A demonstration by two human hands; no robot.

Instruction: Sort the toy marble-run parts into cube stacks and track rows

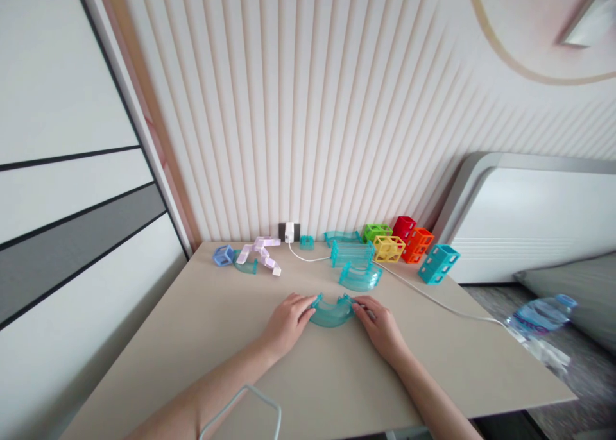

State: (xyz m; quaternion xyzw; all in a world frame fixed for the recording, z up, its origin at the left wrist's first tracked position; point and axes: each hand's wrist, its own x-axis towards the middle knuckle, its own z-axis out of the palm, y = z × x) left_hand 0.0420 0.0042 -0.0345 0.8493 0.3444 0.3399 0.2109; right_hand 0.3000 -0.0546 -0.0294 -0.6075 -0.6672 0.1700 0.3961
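Observation:
A curved, see-through teal track piece (332,315) lies on the table in front of me, its two ends pointing away. My left hand (287,321) is closed on its left end, thumb and fingers pinching the edge. At the opposite end, my right hand (378,324) grips the piece in the same way. Just beyond sits a second curved teal piece (360,278), apart from both hands. Behind that stand straight teal pieces (351,254) set close together.
Colored block frames stand at the back right, among them yellow (389,249), orange (418,245) and teal (439,264). A white cable (433,301) runs to a wall plug (289,232). Back left are lilac pieces (262,251) and a blue frame (223,255). A bottle (543,314) is beyond the right edge.

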